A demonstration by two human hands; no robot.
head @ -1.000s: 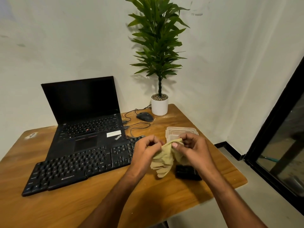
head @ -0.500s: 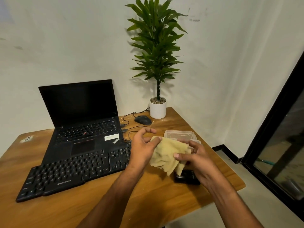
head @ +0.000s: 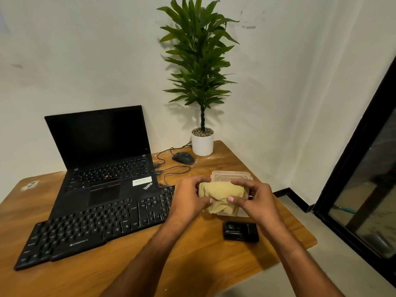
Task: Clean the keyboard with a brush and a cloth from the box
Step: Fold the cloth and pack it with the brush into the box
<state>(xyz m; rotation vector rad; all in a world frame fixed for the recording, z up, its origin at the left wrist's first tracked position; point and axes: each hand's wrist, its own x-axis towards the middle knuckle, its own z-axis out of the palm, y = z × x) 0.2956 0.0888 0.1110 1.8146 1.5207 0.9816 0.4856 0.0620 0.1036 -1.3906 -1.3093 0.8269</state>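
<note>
Both hands, left hand (head: 188, 198) and right hand (head: 255, 200), grip cloth (head: 220, 195); now bunched, lowered over box (head: 232, 175); likely stowing.

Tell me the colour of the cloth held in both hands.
The cloth is plain tan-yellow, with no pattern; it shows best in the head view.

Two bare forearms enter from the bottom edge, w/ no sleeves in view up to the frame edge. No watch, ring, band or glove is seen on either one. Left hand (head: 188, 198) and right hand (head: 256, 202) are both bare; nails are short and plain, e.g. the right thumbnail looks trimmed, w/o polish.
</note>
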